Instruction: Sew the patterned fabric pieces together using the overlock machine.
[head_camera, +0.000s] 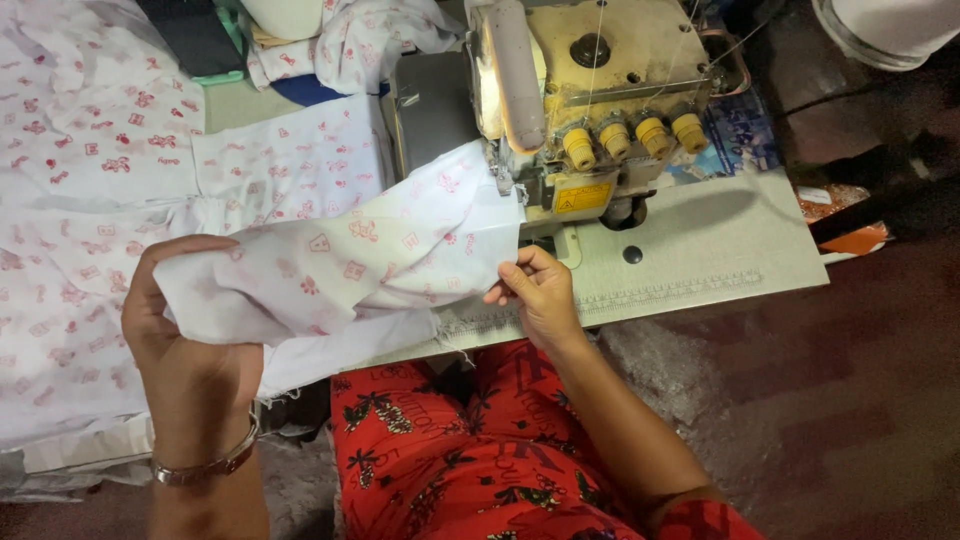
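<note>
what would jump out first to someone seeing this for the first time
The white fabric with pink prints stretched across the middle, gripped by the left hand at lower left and pinched by the right hand near the cream sewing machine at top centre. Then its four yellow knobs, and the bright red patterned garment below.

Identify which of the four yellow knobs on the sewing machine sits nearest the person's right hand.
The leftmost yellow knob is nearest the right hand, which pinches the printed white fabric below it. The other three run away to the right.
</note>
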